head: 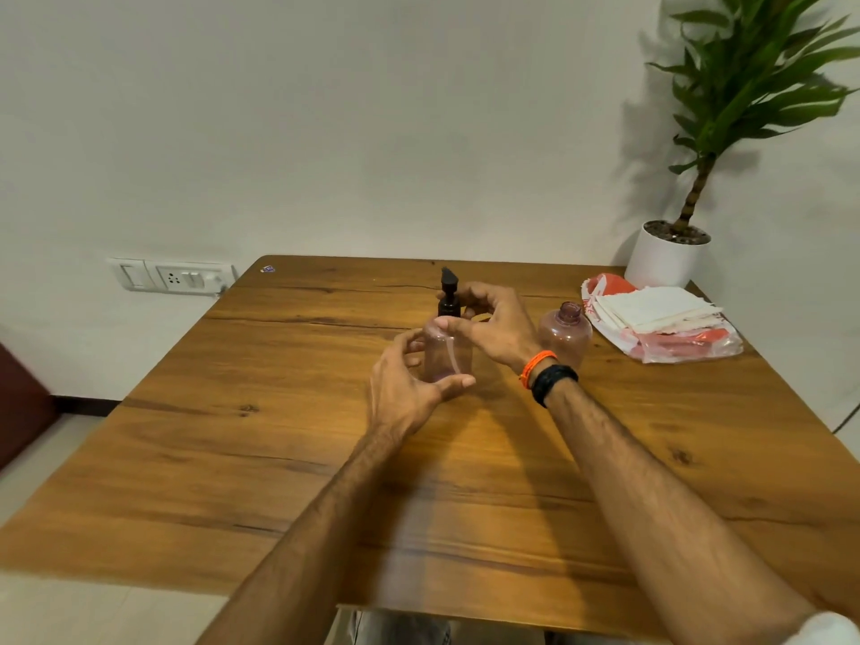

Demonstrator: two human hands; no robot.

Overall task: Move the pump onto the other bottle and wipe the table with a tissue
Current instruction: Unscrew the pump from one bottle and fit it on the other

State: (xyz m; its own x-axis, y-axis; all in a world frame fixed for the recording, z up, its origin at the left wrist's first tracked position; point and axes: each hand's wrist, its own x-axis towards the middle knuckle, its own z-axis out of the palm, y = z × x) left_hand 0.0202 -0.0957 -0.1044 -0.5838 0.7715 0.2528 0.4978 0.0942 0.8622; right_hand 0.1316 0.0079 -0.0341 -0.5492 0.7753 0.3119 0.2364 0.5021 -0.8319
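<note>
A clear pinkish bottle (446, 353) stands near the middle of the wooden table (232, 458), with a black pump (449, 295) on its neck. My left hand (409, 393) curls around the bottle's lower body, fingers behind and thumb in front. My right hand (493, 325) reaches over from the right, its fingers at the pump's collar. A second pinkish bottle (564, 335) without a cap stands upright just right of my right wrist. A stack of white tissues (651, 309) lies on a red and clear plastic bag (684, 346) at the far right.
A potted plant in a white pot (665, 260) stands at the table's far right corner. A wall socket panel (172, 275) sits left of the table. The table's front edge is close to my body.
</note>
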